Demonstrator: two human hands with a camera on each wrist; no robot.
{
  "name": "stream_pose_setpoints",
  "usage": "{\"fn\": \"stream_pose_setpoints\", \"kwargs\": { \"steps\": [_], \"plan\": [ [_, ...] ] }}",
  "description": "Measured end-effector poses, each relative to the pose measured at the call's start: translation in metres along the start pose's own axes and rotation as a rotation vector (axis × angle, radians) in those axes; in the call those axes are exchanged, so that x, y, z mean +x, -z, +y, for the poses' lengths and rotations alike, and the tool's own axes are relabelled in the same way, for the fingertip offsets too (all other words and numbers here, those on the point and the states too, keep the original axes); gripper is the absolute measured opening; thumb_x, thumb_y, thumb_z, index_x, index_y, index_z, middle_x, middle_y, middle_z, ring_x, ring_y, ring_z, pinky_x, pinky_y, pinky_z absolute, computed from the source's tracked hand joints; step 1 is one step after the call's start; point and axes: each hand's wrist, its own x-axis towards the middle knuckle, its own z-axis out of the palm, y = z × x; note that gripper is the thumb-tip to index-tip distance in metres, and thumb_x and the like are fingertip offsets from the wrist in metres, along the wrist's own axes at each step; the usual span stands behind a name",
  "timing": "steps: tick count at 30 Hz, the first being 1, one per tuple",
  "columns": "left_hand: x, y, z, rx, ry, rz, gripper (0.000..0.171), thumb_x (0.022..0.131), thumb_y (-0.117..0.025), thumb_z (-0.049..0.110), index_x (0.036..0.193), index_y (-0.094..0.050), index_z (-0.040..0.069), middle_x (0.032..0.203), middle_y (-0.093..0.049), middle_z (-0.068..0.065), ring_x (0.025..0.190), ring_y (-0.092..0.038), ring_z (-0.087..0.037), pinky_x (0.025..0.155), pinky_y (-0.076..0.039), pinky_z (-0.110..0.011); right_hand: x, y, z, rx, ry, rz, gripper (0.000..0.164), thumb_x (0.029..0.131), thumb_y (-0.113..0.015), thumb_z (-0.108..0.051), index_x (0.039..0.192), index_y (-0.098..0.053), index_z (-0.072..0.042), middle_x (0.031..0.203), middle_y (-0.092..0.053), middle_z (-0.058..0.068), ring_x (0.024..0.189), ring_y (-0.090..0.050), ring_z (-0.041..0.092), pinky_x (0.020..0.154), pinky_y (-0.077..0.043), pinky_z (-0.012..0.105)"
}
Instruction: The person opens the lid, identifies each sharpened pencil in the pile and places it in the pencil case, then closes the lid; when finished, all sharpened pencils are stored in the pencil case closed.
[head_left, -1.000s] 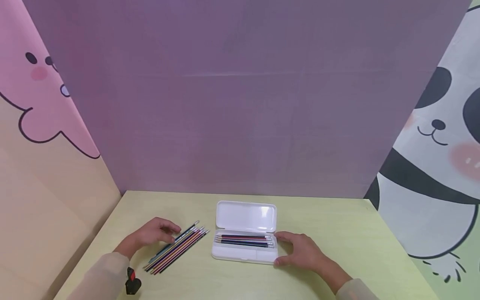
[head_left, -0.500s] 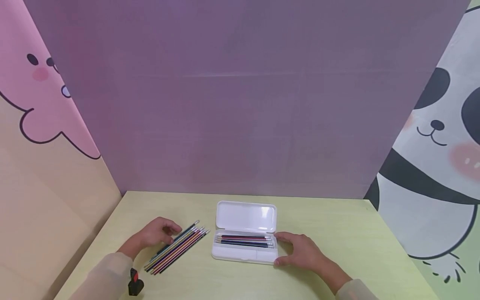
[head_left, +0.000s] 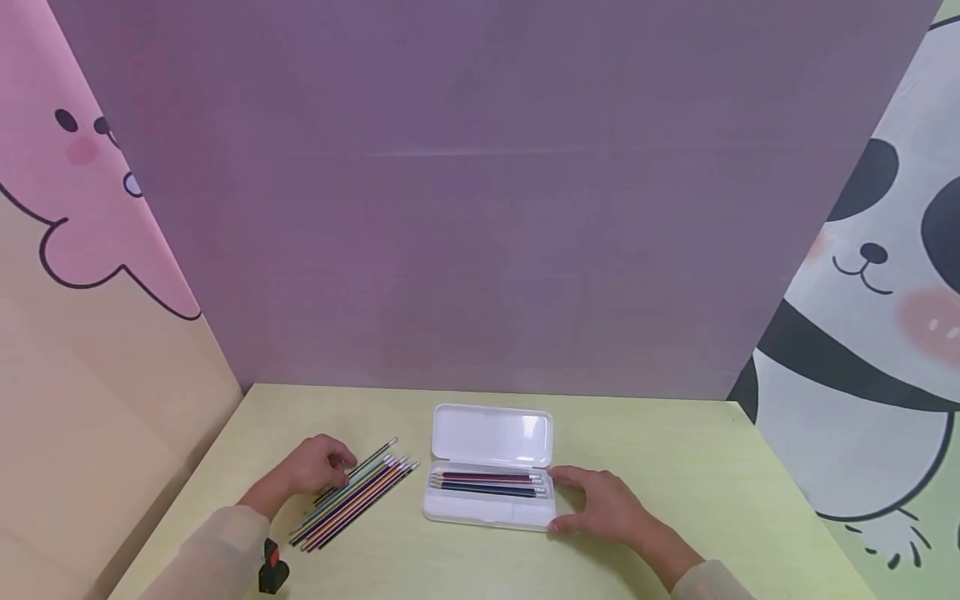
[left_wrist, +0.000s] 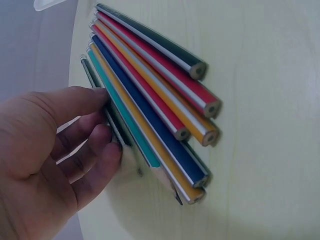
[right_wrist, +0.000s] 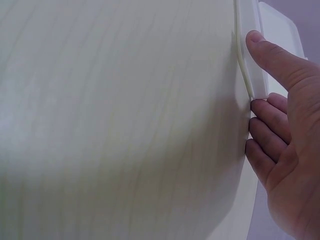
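My left hand (head_left: 315, 465) is at the upper left side of a fanned pile of pencils (head_left: 363, 500). Between thumb and fingers it pinches a sharpened dark green pencil (left_wrist: 117, 122), slightly apart from the rest. The pile holds red, yellow, blue and green pencils, most with unsharpened ends towards the left wrist camera. A white pencil case (head_left: 468, 510) lies with its lid (head_left: 483, 433) raised at the back, and several pencils (head_left: 487, 478) rest in its rear compartment. My right hand (head_left: 607, 504) grips the case's right end, thumb at the front corner and fingers at the back.
All of this is on a pale wooden table (head_left: 660, 450). A purple backdrop (head_left: 480, 250) rises behind it, with cartoon-printed panels on both sides. Near the left sleeve is a small black and red object (head_left: 273, 571).
My left fingers have closed on the dark green pencil and drawn it a little away from the pile, to the upper left. The right hand and the case stay put.
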Motion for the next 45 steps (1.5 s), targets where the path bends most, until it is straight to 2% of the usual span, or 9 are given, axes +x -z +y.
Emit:
{"fn": "stream_pose_setpoints", "kwargs": {
  "steps": [3,6,15,21,27,33,39,45],
  "plan": [
    [0.001,-0.002,0.000,0.016,0.039,0.015,0.019,0.086,-0.074,-0.003,0.105,-0.075,-0.003,0.081,-0.063,-0.003,0.072,-0.054,-0.018,0.058,-0.047,-0.030,0.000,-0.001,0.000,0.001,-0.004,-0.001,0.084,0.063,-0.092,-0.056,0.134,-0.067,-0.018,0.127,-0.073,-0.001,0.115,-0.068,0.028,0.098,-0.051,0.050],
    [0.003,-0.003,-0.001,0.022,0.050,0.027,0.018,0.086,-0.073,-0.004,0.103,-0.075,-0.002,0.081,-0.063,-0.003,0.072,-0.053,-0.018,0.057,-0.046,-0.030,0.000,-0.001,0.000,0.011,-0.007,-0.003,0.084,0.063,-0.092,-0.057,0.134,-0.067,-0.017,0.127,-0.073,-0.001,0.116,-0.068,0.028,0.099,-0.051,0.051],
    [0.007,0.002,-0.004,0.050,-0.024,0.050,0.019,0.084,-0.071,-0.001,0.103,-0.075,-0.001,0.086,-0.068,-0.003,0.077,-0.059,-0.017,0.065,-0.054,-0.032,0.000,-0.001,0.001,0.005,0.001,0.001,0.084,0.064,-0.091,-0.058,0.134,-0.067,-0.019,0.126,-0.073,-0.002,0.115,-0.068,0.027,0.098,-0.051,0.050],
    [0.011,0.011,0.005,0.048,-0.083,0.041,0.019,0.089,-0.070,0.002,0.107,-0.076,0.001,0.086,-0.069,-0.003,0.078,-0.058,-0.016,0.064,-0.052,-0.032,0.000,0.000,0.000,0.018,-0.006,-0.005,0.084,0.063,-0.092,-0.056,0.134,-0.067,-0.018,0.128,-0.073,0.000,0.117,-0.067,0.030,0.099,-0.050,0.053],
    [0.020,0.015,0.025,-0.005,-0.157,0.010,0.019,0.093,-0.070,0.003,0.111,-0.075,0.001,0.090,-0.071,-0.004,0.078,-0.063,-0.015,0.064,-0.054,-0.030,0.000,0.001,-0.001,0.023,-0.029,-0.014,0.084,0.064,-0.092,-0.055,0.135,-0.066,-0.020,0.129,-0.072,0.001,0.119,-0.066,0.032,0.100,-0.050,0.054],
    [0.033,0.010,0.053,-0.031,-0.209,-0.009,0.020,0.093,-0.070,0.002,0.112,-0.076,0.003,0.092,-0.072,-0.004,0.079,-0.063,-0.016,0.067,-0.056,-0.033,0.000,0.002,-0.002,0.013,-0.035,-0.021,0.085,0.064,-0.092,-0.056,0.136,-0.066,-0.020,0.129,-0.072,0.000,0.118,-0.066,0.031,0.100,-0.050,0.054],
    [0.047,-0.004,0.082,-0.058,-0.239,-0.051,0.020,0.092,-0.073,0.003,0.111,-0.079,0.006,0.100,-0.076,-0.006,0.083,-0.064,-0.015,0.073,-0.055,-0.030,0.000,0.002,-0.001,0.018,-0.017,-0.012,0.083,0.064,-0.092,-0.055,0.135,-0.067,-0.019,0.129,-0.072,0.001,0.116,-0.067,0.030,0.098,-0.051,0.053],
    [0.058,-0.027,0.109,-0.078,-0.247,-0.107,0.020,0.093,-0.073,0.003,0.110,-0.080,0.009,0.104,-0.076,-0.005,0.085,-0.063,-0.015,0.074,-0.055,-0.029,0.000,0.000,0.000,0.023,-0.019,-0.007,0.083,0.064,-0.093,-0.054,0.134,-0.067,-0.019,0.129,-0.072,0.001,0.117,-0.067,0.030,0.098,-0.051,0.053]
  ]
}}
